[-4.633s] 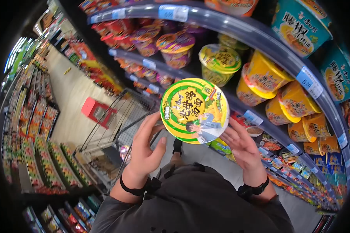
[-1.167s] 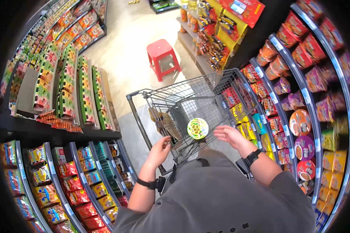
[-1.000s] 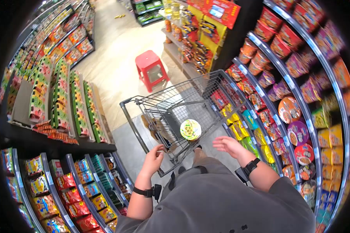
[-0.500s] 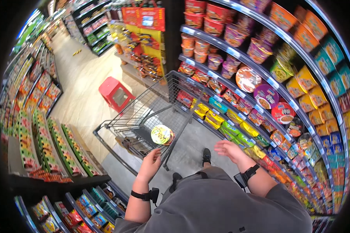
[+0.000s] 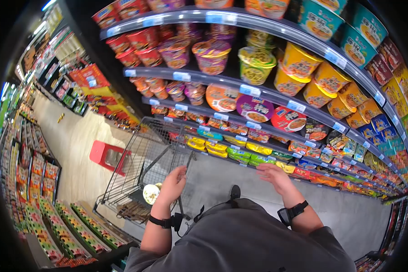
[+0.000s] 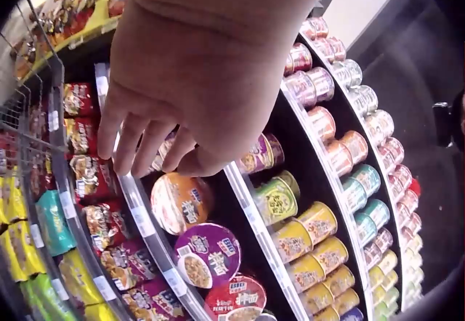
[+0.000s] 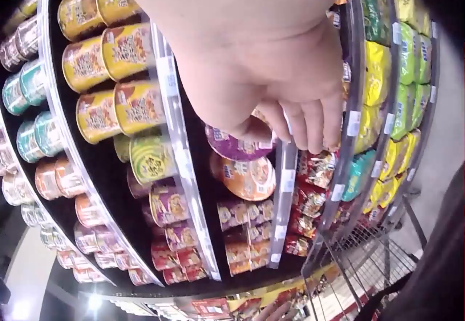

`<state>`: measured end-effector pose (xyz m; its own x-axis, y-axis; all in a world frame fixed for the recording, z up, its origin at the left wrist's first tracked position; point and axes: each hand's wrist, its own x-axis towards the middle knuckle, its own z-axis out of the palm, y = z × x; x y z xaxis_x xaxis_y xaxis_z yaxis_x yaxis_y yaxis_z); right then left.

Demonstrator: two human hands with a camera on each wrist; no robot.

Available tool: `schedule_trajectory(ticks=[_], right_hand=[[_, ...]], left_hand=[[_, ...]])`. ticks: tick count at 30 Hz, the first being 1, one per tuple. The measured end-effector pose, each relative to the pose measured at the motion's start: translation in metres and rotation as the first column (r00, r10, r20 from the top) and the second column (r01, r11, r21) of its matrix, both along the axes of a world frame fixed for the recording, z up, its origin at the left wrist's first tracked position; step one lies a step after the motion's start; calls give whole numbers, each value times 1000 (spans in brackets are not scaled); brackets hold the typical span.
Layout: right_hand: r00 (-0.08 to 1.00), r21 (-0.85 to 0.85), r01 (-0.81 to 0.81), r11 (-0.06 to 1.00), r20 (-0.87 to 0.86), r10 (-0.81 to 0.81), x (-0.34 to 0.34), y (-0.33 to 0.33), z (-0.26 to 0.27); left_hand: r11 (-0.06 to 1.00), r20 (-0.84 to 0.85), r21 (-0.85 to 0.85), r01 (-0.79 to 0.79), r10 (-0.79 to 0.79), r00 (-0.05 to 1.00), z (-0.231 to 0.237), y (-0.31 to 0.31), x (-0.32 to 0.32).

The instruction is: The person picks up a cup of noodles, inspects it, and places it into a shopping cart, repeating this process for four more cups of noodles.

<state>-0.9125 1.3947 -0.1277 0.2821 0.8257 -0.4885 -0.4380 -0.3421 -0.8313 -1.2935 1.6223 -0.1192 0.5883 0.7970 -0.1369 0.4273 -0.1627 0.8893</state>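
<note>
My left hand (image 5: 173, 186) hovers over the near side of the cart with nothing in it, its fingers loosely bent. To the right, my right hand (image 5: 276, 177) is held out in front of my body, fingers extended and also holding nothing. A round instant noodle cup (image 5: 151, 194) with a pale green-and-white lid lies in the shopping cart (image 5: 140, 174), just left of the left wrist and partly hidden by it. In the left wrist view the left hand (image 6: 189, 81) hangs in front of the noodle shelves; the right wrist view shows the right hand (image 7: 269, 81) likewise.
A curved shelf of noodle cups fills the front and right, with yellow cups (image 5: 302, 63), a green cup (image 5: 257, 65) and a purple bowl (image 5: 255, 109). A red stool (image 5: 109, 156) stands beyond the cart. Boxed goods (image 5: 43, 231) line the lower left.
Earlier both hands held the green-lidded noodle cup before the shelf; now it sits in the cart. The view has since turned right toward the shelves, and the hands stay apart.
</note>
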Motion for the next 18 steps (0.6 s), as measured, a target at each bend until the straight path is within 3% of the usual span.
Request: schedule_trajectory(ticks=[9,18], right_hand=[[999,225,14,974,31,-22,96,7,66],[983,498,-177,849,130,129,118,65,111]], left_hand=[[948,32,285,143,-158,987,47,40,169],[931,147,336,143,-202,968,104,60,236]])
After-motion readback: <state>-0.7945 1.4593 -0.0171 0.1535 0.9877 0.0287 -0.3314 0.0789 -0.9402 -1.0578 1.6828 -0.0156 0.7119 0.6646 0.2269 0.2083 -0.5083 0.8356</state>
